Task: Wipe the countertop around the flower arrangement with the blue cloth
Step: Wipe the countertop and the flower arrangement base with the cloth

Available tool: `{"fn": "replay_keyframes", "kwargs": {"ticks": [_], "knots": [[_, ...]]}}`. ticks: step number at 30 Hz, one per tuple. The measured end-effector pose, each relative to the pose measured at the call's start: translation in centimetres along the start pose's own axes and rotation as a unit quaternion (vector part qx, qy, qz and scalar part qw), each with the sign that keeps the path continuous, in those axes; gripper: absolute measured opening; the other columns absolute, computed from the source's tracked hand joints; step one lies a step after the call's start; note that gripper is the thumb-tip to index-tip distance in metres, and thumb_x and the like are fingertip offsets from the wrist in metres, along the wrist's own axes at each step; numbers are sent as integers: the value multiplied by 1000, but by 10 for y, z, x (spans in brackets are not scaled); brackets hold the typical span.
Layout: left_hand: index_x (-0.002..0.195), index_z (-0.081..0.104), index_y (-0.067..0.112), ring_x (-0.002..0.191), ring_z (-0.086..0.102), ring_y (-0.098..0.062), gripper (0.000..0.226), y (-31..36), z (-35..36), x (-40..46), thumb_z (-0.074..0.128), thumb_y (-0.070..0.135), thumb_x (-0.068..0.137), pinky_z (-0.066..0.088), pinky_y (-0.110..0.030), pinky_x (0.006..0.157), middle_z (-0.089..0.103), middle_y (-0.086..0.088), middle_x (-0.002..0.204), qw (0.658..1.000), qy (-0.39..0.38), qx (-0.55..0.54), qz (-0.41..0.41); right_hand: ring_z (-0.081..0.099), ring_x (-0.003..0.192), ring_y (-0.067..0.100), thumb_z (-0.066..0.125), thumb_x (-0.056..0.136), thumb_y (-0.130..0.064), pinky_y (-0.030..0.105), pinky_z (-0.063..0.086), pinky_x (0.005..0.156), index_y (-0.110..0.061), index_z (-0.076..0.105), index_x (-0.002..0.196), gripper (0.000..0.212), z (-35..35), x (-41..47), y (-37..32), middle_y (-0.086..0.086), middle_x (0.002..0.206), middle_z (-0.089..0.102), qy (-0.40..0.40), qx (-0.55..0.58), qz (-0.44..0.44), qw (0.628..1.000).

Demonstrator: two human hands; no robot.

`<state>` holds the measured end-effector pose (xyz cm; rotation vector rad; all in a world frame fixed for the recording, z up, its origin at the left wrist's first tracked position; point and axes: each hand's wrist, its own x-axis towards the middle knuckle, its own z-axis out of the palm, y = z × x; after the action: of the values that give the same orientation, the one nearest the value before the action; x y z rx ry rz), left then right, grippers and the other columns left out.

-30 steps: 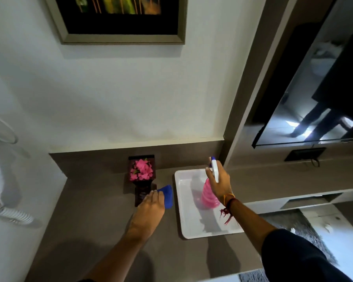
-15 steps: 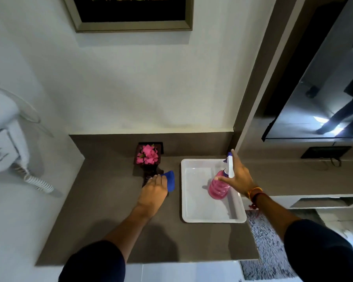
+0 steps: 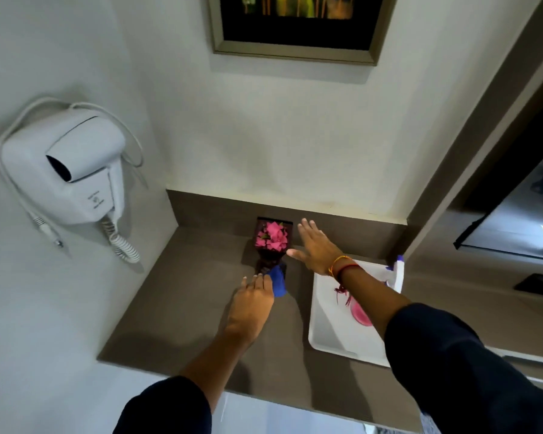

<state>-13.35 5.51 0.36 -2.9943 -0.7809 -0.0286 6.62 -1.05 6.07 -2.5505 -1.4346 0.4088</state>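
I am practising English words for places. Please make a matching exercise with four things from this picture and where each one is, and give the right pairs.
Things:
1. hair dryer
2. spray bottle
3. cloth
4. picture

Places:
A. in the white tray
B. under the left hand, on the countertop
C. high on the back wall
D. on the left wall

Pairs: 1-D, 2-A, 3-B, 4-C

The left hand (image 3: 253,305) presses the blue cloth (image 3: 278,280) on the countertop (image 3: 182,296); the right hand (image 3: 315,249), fingers spread, hovers beside the flower arrangement (image 3: 271,242).
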Motion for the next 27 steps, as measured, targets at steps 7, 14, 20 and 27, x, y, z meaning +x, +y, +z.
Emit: {"fn": "replay_keyframes", "kwargs": {"ticks": [7,14,20,27], "knots": [[149,26,3,143,30,-26,56,-27,13,-8,48,10,98,19,-38,121,36,-16,154,992,11,-122,-32,-7,153,30,46,95,-53,49,7,123,-3,1,156,90,0,46,-16,14,165,-7,-85,-33,27,995],[129,51,4,109,60,-32,34,-29,5,7,48,21,100,45,-37,89,64,-16,121,904,12,-366,-220,-5,153,30,57,90,-49,52,7,122,-4,3,156,96,1,66,-16,14,165,-2,-120,-48,14,991],[131,47,-6,112,61,-38,37,-4,0,61,52,10,98,47,-39,91,62,-25,122,781,76,-495,-373,-3,153,30,65,87,-43,50,11,122,-3,4,155,100,8,78,-14,15,165,1,-122,-67,20,990],[148,20,-6,141,31,-39,62,53,16,97,51,8,96,31,-44,117,26,-26,155,791,11,-454,-409,3,153,33,68,87,-37,44,14,122,-2,5,155,99,8,82,-15,17,165,2,-123,-54,20,991]]}}
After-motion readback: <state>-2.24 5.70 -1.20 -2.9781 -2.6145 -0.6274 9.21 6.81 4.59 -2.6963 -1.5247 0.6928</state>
